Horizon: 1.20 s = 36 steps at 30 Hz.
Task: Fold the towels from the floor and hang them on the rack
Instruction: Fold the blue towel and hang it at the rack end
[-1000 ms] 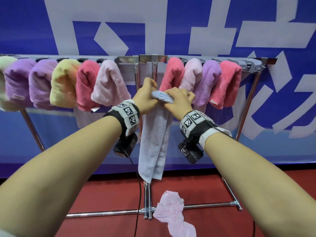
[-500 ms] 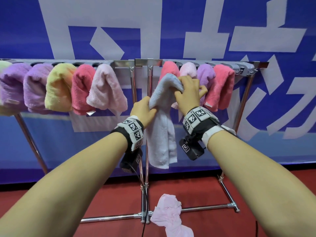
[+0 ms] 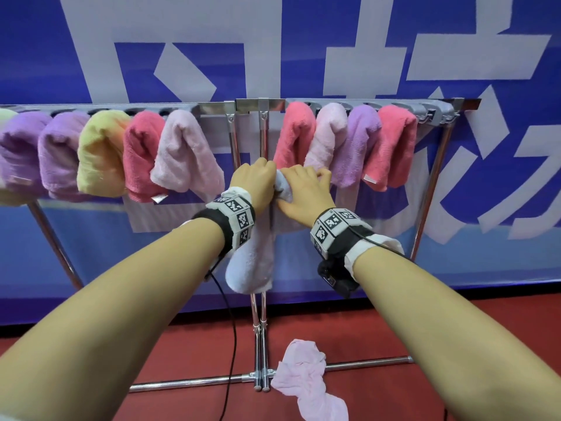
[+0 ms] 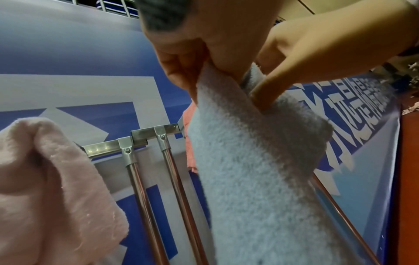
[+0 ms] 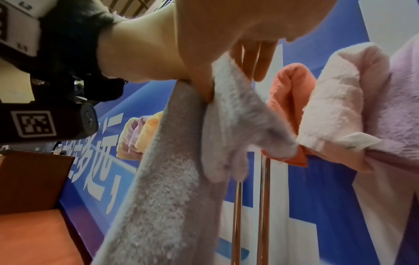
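From the head view, my left hand and my right hand meet just below the rack, in the gap between the pale pink towel and the coral towel. Both grips are clamped on the top of a folded light blue towel, which hangs down between my wrists in front of the rack's middle posts. A crumpled pink towel lies on the red floor at the rack's foot.

The left wrist view shows my left fingers curled round the towel's upper fold, my right thumb pressing into the pile just beside them.

The right wrist view shows my right thumb and fingers pinching one layer, a loose corner drooping toward the coral towel.
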{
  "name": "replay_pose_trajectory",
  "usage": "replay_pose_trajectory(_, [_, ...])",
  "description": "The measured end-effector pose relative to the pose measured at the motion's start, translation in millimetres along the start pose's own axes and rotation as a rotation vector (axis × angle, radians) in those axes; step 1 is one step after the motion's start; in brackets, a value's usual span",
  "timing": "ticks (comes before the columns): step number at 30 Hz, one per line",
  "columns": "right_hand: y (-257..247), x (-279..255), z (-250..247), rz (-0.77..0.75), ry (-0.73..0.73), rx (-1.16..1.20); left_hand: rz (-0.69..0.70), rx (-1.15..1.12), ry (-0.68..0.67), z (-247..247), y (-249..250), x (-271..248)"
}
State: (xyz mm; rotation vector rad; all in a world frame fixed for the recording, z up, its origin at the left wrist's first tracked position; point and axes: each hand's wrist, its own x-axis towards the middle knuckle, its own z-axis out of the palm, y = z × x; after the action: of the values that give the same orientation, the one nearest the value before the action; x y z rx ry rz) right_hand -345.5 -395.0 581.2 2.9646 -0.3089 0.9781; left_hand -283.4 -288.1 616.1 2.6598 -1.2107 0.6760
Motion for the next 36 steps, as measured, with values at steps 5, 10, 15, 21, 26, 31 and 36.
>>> replay_pose_trajectory(5, [0, 3, 1, -0.006, 0.020, -0.025, 0.058, 0.106, 0.008, 3, -3, -6])
replay_pose_trajectory(10, [1, 2, -2, -0.047, 0.064, -0.096, 0.162, 0.068, 0.124, 3, 0, -6])
replay_pose_trajectory(15, [5, 6, -6, 0.056, 0.212, -0.044, 0.002, 0.036, 0.077, 17, 1, -13])
replay_pose_trajectory(21, [24, 1, -15, 0.142, 0.214, -0.072, -0.045, 0.070, 0.051, 13, -15, -12])
replay_pose_trajectory(26, [20, -4, -3, 0.135, 0.123, -0.037, 0.054, 0.218, 0.065, -16, 3, 1])
replay_pose_trajectory(31, [10, -5, 9, 0.114, 0.097, -0.010, 0.243, 0.273, 0.000, -32, 21, 0])
replay_pose_trajectory(36, [13, -3, 5, 0.108, 0.140, -0.048, 0.392, 0.317, 0.227, -15, 11, 7])
